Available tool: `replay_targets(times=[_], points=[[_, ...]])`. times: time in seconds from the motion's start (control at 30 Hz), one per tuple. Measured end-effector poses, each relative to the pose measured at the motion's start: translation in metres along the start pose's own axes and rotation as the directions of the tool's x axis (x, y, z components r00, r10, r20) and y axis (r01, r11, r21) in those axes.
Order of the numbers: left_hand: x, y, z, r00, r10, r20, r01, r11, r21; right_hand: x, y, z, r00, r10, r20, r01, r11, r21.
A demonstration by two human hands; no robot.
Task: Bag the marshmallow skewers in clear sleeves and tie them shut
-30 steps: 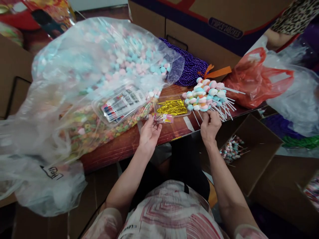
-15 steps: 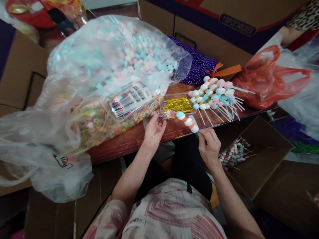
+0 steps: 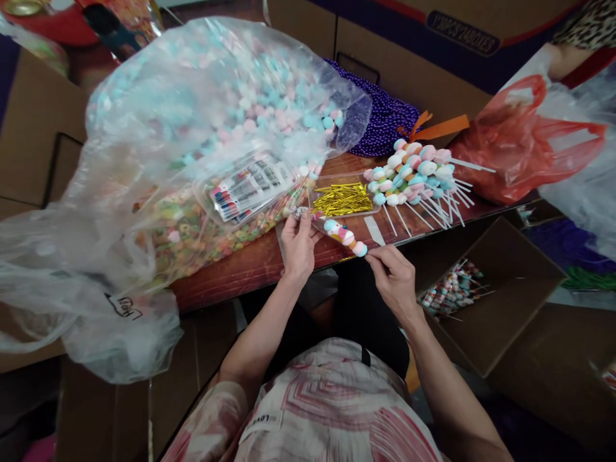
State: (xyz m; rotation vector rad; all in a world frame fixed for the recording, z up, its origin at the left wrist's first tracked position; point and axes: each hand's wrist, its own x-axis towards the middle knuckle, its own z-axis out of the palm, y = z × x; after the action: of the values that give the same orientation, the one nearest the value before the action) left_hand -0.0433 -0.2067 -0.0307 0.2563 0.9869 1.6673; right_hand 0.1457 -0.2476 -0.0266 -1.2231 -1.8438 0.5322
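My right hand (image 3: 395, 276) pinches the stick end of a marshmallow skewer (image 3: 347, 239) with pastel blue, white, pink and orange pieces. My left hand (image 3: 299, 247) is closed on the far end of a clear printed candy bag (image 3: 315, 217). The skewer's upper part lies inside the bag; its lower pieces near my right hand look bare. Just beyond my hands is a clear tray of gold twist ties (image 3: 342, 199). To its right lies a pile of marshmallow skewers (image 3: 416, 170) with white sticks pointing toward me and to the right.
A large plastic sack of marshmallows (image 3: 226, 83) covers the left of the table (image 3: 231, 273). On it sits a clear box of printed bags (image 3: 253, 185). Purple beads (image 3: 385, 115) and a red plastic bag (image 3: 524, 141) lie behind. Below right, a carton (image 3: 500, 301) holds wrapped skewers. Another person's arm (image 3: 568, 61) shows top right.
The skewer has moved left into the clear bag, my right hand moving left with it. My left hand still grips the bag's far end, its fingers now more closed.
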Motion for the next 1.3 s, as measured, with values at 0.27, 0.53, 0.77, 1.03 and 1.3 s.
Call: replay_targets(times=[0.27, 0.53, 0.77, 1.03, 1.3], points=[[-0.011, -0.005, 0.002, 0.992, -0.09, 0.087, 0.089, 0.996, 0.014, -0.009, -0.012, 0.014, 0.998, 0.05, -0.035, -0.051, 0.998, -0.025], [-0.014, -0.01, 0.002, 0.981, -0.138, 0.135, 0.142, 0.99, -0.025, -0.015, -0.018, 0.021, 0.85, 0.491, 0.194, -0.528, 0.793, 0.305], [-0.018, -0.011, -0.001, 0.955, -0.24, 0.173, 0.221, 0.968, 0.121, -0.004, -0.017, 0.035, 0.711, 0.608, 0.354, -0.695, 0.529, 0.487], [-0.011, -0.003, -0.008, 0.931, -0.304, 0.202, 0.283, 0.951, 0.125, -0.005, -0.023, 0.022, 0.926, 0.323, 0.196, -0.355, 0.921, 0.159], [-0.024, -0.009, -0.005, 0.902, -0.334, 0.274, 0.293, 0.939, 0.179, -0.001, -0.025, 0.047, 0.959, 0.282, 0.02, -0.281, 0.946, 0.163]])
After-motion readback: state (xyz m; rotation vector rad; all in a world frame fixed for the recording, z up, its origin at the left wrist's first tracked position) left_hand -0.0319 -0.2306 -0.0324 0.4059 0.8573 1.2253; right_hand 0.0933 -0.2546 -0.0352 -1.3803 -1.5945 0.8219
